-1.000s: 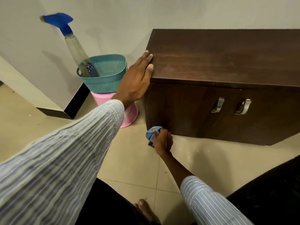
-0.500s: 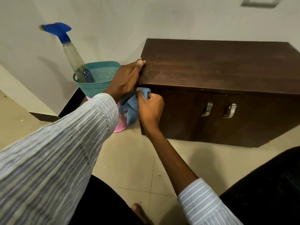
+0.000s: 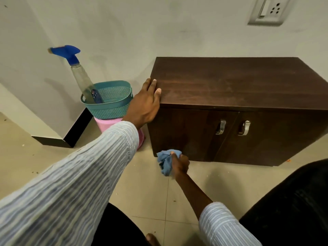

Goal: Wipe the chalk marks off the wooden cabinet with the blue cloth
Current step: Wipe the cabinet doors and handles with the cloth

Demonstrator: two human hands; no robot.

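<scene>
**Cabinet wiping, low left front corner: items in view**

Wooden cabinet (image 3: 230,86): dark brown, low, standing on the tiled floor (image 3: 145,189) against a pale wall (image 3: 159,29); two doors on the front, each with a metal handle (image 3: 221,127), the pair set close together near the middle; top surface bare; no chalk marks can be made out on the faces that show.

Blue cloth (image 3: 165,161): crumpled into a bunch; held at the bottom left corner of the cabinet front, just above the floor; upper part against the left door, lower part hanging free beside the wrist.

Right hand (image 3: 179,163): fingers curled closed around the cloth, thumb over the top of the bunch; forearm bare, striped sleeve (image 3: 223,226) pushed up toward the elbow.

Left hand (image 3: 144,103): laid flat over the upper left front corner of the cabinet; fingers extended and together, tips resting on the top edge, palm against the side; grasping nothing; arm in a matching striped sleeve.

Teal basket (image 3: 113,102): perforated plastic, just left of the cabinet, seated on a pink container (image 3: 106,124) that stands on the floor.

Spray bottle (image 3: 83,82): clear body, blue trigger head; standing tilted inside the basket, head leaning toward the wall.

Wall socket (image 3: 268,10): switch and outlet plate, mounted above the cabinet at upper right.

Dark trousers fill the lower edge; a bare toe (image 3: 150,239) shows at bottom centre.
</scene>
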